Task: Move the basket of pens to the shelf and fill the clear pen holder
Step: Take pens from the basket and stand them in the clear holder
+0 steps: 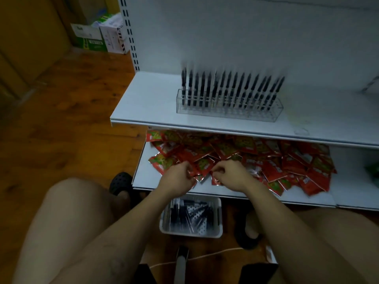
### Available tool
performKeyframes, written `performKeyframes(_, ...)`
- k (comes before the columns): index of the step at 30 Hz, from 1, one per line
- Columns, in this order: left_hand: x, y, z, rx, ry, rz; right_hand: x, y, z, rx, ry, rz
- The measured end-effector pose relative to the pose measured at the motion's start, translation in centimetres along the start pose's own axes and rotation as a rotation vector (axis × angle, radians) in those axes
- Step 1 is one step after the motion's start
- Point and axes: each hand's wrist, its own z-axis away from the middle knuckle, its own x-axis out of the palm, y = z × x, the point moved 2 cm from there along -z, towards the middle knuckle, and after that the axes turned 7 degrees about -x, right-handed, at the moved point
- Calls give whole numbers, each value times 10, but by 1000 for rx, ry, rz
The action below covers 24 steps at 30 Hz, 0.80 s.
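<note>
On the white shelf [147, 103]: clear pen holder [227, 109] with black pens [231, 89]. Below the shelf we note left hand [177, 178] and right hand [230, 175] each pinching red packets [276, 160]; pen basket [190, 233] lowest.

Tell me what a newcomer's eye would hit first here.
The heap of red packets on the lower shelf stands out, where the left hand and right hand pinch packets at its front. Above, a clear pen holder lined with black pens stands on the upper shelf; a white basket of pens sits on the floor below.
</note>
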Motion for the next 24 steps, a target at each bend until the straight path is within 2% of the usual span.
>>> performKeyframes(6,63,-62,13,-294,-172,63,86,56,14,186,-236,-75)
performKeyframes(9,90,-77,14,-331,-283,39,127,77,22,261,-436,-58)
performKeyframes(12,99,-82,-4,-349,-308,69,150,85,20,325,-632,-47)
performKeyframes(17,113,-91,-42,-455,-287,306,181,88,-15,362,-619,-141)
performKeyframes(24,171,-145,-43,-748,-405,434,233,119,-40,525,-595,-135)
